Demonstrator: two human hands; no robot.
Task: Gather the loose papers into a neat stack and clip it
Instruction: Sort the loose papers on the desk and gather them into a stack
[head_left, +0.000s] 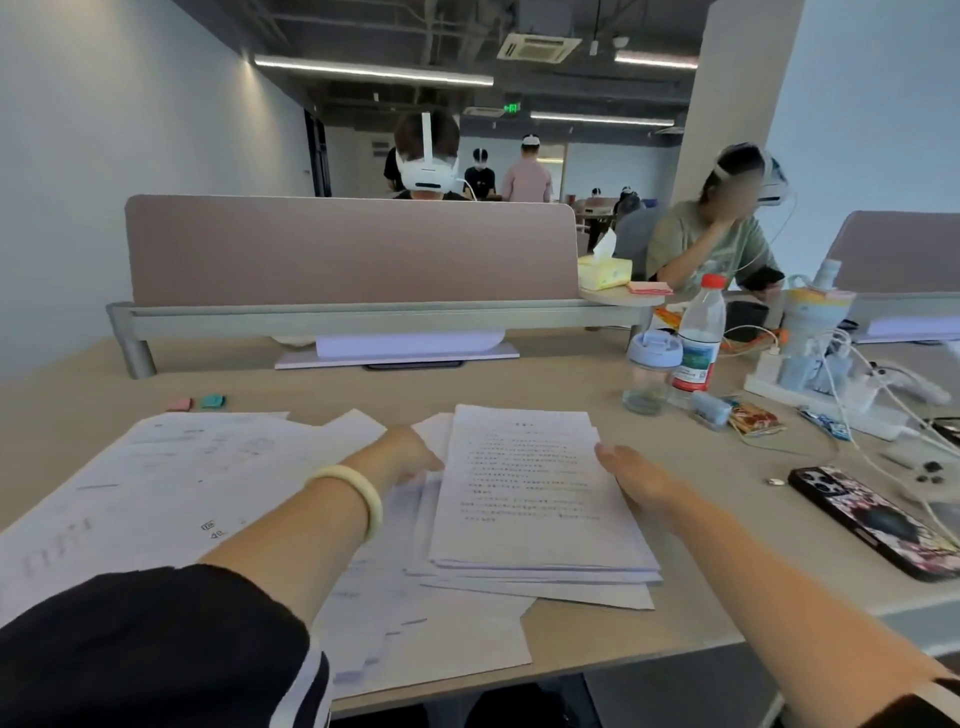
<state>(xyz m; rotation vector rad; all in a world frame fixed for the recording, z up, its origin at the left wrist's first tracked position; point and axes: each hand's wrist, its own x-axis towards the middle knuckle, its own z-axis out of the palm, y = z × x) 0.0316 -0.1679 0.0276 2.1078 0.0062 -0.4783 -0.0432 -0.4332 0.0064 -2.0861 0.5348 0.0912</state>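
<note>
Right hand (634, 475) presses flat-fingered against the white printed paper stack (524, 483). Left hand (410, 454) touches it too, grip too blurry to tell.

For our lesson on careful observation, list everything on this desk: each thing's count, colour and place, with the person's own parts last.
stack: one, white printed sheets, desk centre
loose papers: several, white, spread left of the stack
blocks: two, pink and teal, beyond the loose papers; perhaps clips
bottle: one, clear, red cap, far right of the stack
cup: one, clear, blue lid, beside the bottle
tissue box: one, yellow, by the divider's right end
divider: one, dusty pink, desk's far side
phone: one, dark patterned case, right
power strip: one, white, cabled, far right
desk: one, light wood
bracelet: one, pale, left wrist
left hand: stack's left edge, fingers blurred
right hand: flat at stack's right edge
</note>
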